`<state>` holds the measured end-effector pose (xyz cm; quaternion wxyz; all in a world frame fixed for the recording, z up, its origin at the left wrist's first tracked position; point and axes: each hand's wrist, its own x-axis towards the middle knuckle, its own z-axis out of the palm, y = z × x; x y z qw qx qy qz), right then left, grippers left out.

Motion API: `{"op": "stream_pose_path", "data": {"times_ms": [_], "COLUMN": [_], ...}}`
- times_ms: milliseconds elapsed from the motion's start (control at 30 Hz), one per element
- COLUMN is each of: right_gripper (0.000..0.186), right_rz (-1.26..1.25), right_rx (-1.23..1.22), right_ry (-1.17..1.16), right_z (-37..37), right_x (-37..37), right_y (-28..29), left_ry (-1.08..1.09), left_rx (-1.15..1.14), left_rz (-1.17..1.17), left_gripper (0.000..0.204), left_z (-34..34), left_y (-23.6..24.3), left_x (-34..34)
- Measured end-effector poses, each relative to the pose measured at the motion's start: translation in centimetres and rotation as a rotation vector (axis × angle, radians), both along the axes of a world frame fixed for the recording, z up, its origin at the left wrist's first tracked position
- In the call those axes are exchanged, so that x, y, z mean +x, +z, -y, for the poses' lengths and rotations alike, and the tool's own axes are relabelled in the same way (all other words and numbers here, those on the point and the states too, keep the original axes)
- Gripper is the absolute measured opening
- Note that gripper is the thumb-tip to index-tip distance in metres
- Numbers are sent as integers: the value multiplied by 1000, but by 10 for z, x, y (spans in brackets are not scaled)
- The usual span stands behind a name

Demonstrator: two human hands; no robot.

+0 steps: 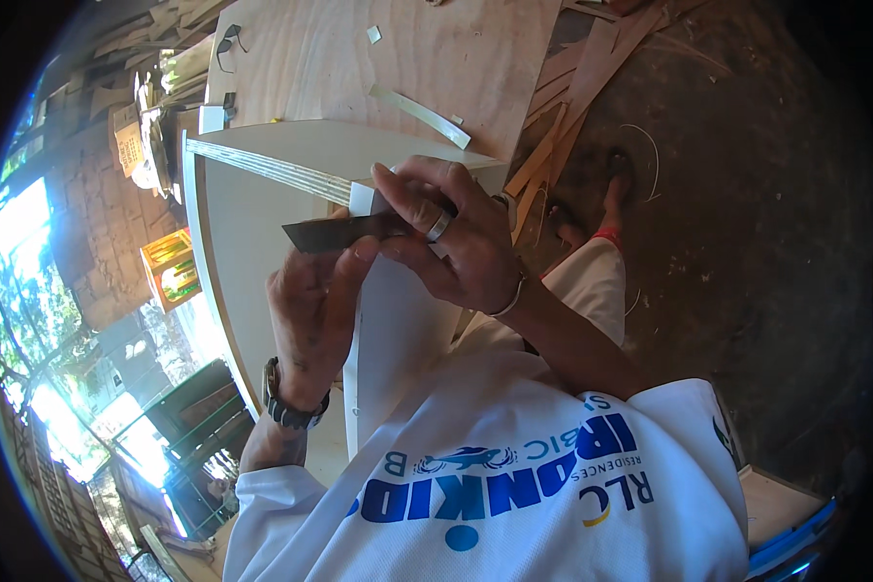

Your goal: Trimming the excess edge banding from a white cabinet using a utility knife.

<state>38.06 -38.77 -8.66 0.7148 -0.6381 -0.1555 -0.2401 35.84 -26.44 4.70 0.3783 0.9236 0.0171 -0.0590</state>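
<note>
My right hand (461, 228), a ring on one finger, is closed round the back part of a dark flat blade (330, 234) with a slanted end. Its handle, if any, is hidden in my palm. My left hand (310, 301), wearing a watch, pinches the same blade near its middle, a fingertip above and the thumb below. The blade lies across the corner of a white panelled piece (272, 204). A striped plywood edge (272, 168) runs from that corner to the far left. A small white end piece (361, 199) shows just beyond the blade.
Beyond the white piece lies a plywood sheet (320, 68) bearing a loose pale strip (419, 114), small offcuts and sunglasses (229, 47). Wood scraps (572, 92) lie at the right by my sandalled feet. A yellow crate of bottles (172, 270) stands at the left.
</note>
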Motion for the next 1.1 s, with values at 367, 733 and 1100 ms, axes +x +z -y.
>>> {"op": "stream_pose_path", "data": {"times_ms": [367,733,1100], "right_gripper": [51,42,34], "right_rz": [13,24,-126], "right_rx": [22,67,134], "right_ry": [-31,74,-3], "right_z": [-1,9,11], "right_x": [6,18,18], "right_y": [-3,-6,-16], "left_ry": [-122,-129,-32], "left_rx": [421,366,366], "left_rz": [192,282,173], "left_gripper": [18,17,28], "left_z": [3,3,9], "left_y": [3,-6,-7], "left_x": [9,14,11]}}
